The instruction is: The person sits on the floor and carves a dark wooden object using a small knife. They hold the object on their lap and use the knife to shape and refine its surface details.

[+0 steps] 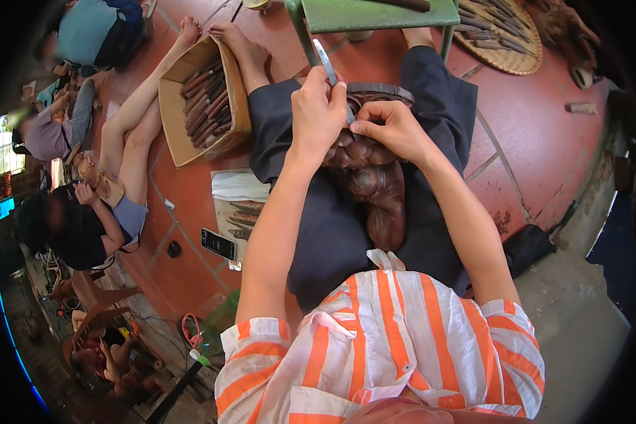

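A dark brown carved wooden figure (374, 187) lies along my lap on dark trousers, its round base (381, 90) pointing away from me. My left hand (316, 113) is shut around a slim metal carving chisel (325, 62), whose blade angles down into the carving's upper part. My right hand (392, 128) rests on the wood just right of the blade, fingertips pinching near the tip of the chisel and steadying it.
A cardboard box (168, 106) of wooden-handled chisels stands at my left. A phone (218, 244) and a cloth with tools (240, 205) lie on the red tile floor. A green stool (374, 15) and woven tray (505, 39) are ahead. Another person (99, 212) sits carving at left.
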Tool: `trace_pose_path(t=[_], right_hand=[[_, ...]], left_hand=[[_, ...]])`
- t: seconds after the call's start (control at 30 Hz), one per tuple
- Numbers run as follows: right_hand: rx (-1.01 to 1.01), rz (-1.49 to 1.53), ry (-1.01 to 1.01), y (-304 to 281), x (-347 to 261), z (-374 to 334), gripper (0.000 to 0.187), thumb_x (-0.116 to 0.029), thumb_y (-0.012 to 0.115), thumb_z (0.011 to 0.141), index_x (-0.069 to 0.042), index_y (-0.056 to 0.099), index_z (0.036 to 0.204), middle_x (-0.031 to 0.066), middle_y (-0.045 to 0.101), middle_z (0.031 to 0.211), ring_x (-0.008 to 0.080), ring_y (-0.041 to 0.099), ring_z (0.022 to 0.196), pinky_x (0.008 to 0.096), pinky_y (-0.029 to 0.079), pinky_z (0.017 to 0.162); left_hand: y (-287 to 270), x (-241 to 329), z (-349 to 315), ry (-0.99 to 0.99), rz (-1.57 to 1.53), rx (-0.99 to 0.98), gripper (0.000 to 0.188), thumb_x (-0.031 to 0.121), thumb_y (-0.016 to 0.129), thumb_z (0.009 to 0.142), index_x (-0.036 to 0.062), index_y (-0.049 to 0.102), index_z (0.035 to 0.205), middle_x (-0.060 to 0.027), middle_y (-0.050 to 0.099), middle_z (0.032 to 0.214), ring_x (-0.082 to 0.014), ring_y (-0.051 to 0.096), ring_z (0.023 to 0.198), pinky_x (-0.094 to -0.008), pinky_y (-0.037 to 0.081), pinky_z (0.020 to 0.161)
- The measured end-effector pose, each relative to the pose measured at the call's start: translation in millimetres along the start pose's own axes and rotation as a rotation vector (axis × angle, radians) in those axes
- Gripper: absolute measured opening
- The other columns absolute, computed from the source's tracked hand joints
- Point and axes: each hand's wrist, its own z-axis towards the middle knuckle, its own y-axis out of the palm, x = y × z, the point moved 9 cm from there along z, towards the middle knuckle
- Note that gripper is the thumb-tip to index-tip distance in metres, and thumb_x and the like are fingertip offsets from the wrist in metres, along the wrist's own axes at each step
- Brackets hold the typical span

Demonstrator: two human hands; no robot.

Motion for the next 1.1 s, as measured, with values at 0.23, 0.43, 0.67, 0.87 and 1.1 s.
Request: trace_pose_path(t=[0.23,0.43,0.67,0.87,1.1], right_hand=[[-0.120,0.099,0.060,2,4,-5,0.019,-0.014,0.069,0.083,0.002,0.062,0.077,-0.0013,0.057,0.068,0.0062,0.046,0.066,0.0237,0.039,0.062],[0.073,-0.102,-0.013,-2,-4,-2,0.018,-0.015,0.069,0.083,0.001,0.063,0.079,-0.0020,0.058,0.070,0.0064,0.047,0.067,0.0246,0.040,0.061],[-0.029,0.024,-0.005,1,-2,-6,0.020,-0.017,0.070,0.082,0.001,0.063,0.083,0.0017,0.060,0.072,0.0073,0.050,0.071,0.0261,0.042,0.067],[0.107,-0.202,0.029,0,-2,-4,0.021,-0.019,0.071,0.082,0.000,0.063,0.083,0.0025,0.062,0.074,0.0084,0.051,0.071,0.0267,0.043,0.068],[-0.007,-0.048,-0.036,4,-9,-9,0.019,-0.016,0.071,0.081,0.000,0.065,0.086,0.0037,0.068,0.086,0.0104,0.057,0.078,0.0277,0.045,0.073]], left_hand=[[1,0,-11,-0.221,-0.308,-0.047,0.007,0.004,0.055,0.088,-0.0025,0.053,0.091,-0.0062,0.055,0.057,-0.0101,0.054,0.045,-0.0257,0.042,0.041],[-7,-1,-7,-0.005,-0.106,0.053,0.006,0.002,0.056,0.086,-0.0028,0.053,0.087,-0.0090,0.057,0.057,-0.0120,0.056,0.046,-0.0286,0.042,0.044],[-8,3,-19,-0.165,-0.343,0.067,0.006,0.002,0.058,0.085,-0.0014,0.053,0.087,-0.0081,0.053,0.055,-0.0133,0.051,0.046,-0.0300,0.039,0.046],[-11,-4,-10,0.011,-0.087,0.039,0.009,0.005,0.054,0.090,-0.0017,0.052,0.096,-0.0051,0.058,0.064,-0.0076,0.055,0.047,-0.0206,0.044,0.041],[-13,0,-29,-0.188,-0.394,0.051,0.006,0.002,0.056,0.087,-0.0027,0.052,0.090,-0.0064,0.056,0.058,-0.0097,0.054,0.046,-0.0255,0.042,0.043]])
